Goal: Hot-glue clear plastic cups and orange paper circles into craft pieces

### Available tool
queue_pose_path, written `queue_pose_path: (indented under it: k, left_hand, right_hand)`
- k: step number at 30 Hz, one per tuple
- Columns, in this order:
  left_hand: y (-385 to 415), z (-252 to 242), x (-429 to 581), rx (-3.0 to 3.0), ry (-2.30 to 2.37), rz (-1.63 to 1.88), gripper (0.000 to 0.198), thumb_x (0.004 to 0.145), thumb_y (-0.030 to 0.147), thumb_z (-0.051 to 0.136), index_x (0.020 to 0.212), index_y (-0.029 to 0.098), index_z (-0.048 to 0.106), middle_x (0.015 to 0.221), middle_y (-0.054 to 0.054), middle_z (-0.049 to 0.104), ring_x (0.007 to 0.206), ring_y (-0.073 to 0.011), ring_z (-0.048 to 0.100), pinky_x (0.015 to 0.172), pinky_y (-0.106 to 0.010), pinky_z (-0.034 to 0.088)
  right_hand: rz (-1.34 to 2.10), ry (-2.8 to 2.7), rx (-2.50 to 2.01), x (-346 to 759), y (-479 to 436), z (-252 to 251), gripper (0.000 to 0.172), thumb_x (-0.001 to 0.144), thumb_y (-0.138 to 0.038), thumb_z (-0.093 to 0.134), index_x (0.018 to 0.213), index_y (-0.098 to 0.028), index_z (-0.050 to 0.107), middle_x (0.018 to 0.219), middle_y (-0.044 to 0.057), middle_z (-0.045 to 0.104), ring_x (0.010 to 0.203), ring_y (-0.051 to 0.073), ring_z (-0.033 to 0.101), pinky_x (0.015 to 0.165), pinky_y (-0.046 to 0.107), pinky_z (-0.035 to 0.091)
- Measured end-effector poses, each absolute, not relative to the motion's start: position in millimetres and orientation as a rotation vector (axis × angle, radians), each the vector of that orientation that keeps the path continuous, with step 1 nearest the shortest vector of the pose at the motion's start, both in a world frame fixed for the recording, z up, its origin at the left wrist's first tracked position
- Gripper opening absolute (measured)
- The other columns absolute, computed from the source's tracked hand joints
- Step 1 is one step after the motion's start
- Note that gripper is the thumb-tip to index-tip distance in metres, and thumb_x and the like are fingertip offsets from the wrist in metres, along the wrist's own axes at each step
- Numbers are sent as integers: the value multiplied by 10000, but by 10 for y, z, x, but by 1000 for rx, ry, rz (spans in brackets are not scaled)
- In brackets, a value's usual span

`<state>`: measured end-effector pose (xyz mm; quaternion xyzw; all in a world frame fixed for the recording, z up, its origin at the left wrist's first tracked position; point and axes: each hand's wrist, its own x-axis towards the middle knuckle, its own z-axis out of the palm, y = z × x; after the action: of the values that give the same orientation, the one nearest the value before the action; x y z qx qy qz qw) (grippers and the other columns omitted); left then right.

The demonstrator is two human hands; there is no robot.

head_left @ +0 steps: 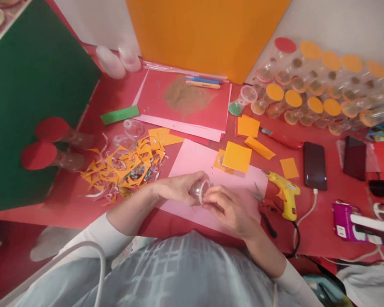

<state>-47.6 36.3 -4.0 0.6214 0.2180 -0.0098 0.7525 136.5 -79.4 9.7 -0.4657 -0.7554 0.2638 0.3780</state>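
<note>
My left hand (187,187) is wrapped round a small clear plastic cup (196,192), its round rim turned toward the right. The fingers of my right hand (222,204) are closed in a pinch at that rim; whether they also hold something small is hidden. Both hands are above a pink sheet of paper (185,162) near the front of the red table. Just beyond them, a square of orange paper (237,157) lies over another orange piece. To the right are red-handled scissors (266,205) and a yellow glue gun (286,196).
Orange paper scraps (128,166) heap up on the left beside two red-topped clear timers (53,129). Sand (187,96) is spread on a red sheet behind. Rows of orange-topped clear timers (292,98) stand back right. A phone (315,165) and a red cutter (283,138) lie right.
</note>
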Motion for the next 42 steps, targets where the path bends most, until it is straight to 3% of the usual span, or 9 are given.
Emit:
queue_pose_path:
  k: [6,11,19,24,32,42]
  left_hand:
    - [358,-97,-475,1257,461,52,412,665,221,739,993,183,492,781,67,587,665,-93,557,580,-196,438]
    - [352,-90,-431,1107,416,96,437,626,177,760,986,182,513,824,49,578,691,-88,536,602,-198,452]
    - [348,-1,-312,963,346,99,321,583,250,830,795,175,601,742,23,562,684,-117,513,617,-221,448]
    - [357,-7,-328,941,384,113,331,568,217,819,823,171,613,791,21,586,709,-117,538,653,-223,475]
    - [367,-36,-325,926,359,125,360,579,205,824,860,175,601,798,19,577,712,-115,519,597,-201,442]
    - [367,-105,-379,900,319,64,409,556,120,766,904,194,563,782,55,569,672,-106,533,587,-215,441]
  right_hand:
    - [548,-1931,-1166,1349,-728,77,144,1007,-140,555,908,-234,603,818,26,682,752,160,706,642,258,595]
    - [512,-1834,-1168,1317,-741,67,182,943,-71,579,926,-247,622,816,24,720,741,162,721,632,261,607]
    - [472,-1824,-1207,1364,-760,90,220,915,-53,586,957,-264,635,829,18,735,703,160,726,619,268,615]
    - [517,-1823,-1191,1372,-700,94,98,963,-160,633,997,-252,624,876,40,731,761,168,741,674,269,635]
    - [471,-1822,-1176,1383,-732,60,284,889,-27,576,999,-276,660,841,20,748,718,169,744,635,272,629]
    - [573,-1791,-1148,1361,-766,76,216,922,-63,563,935,-267,632,836,11,721,693,151,710,577,263,587]
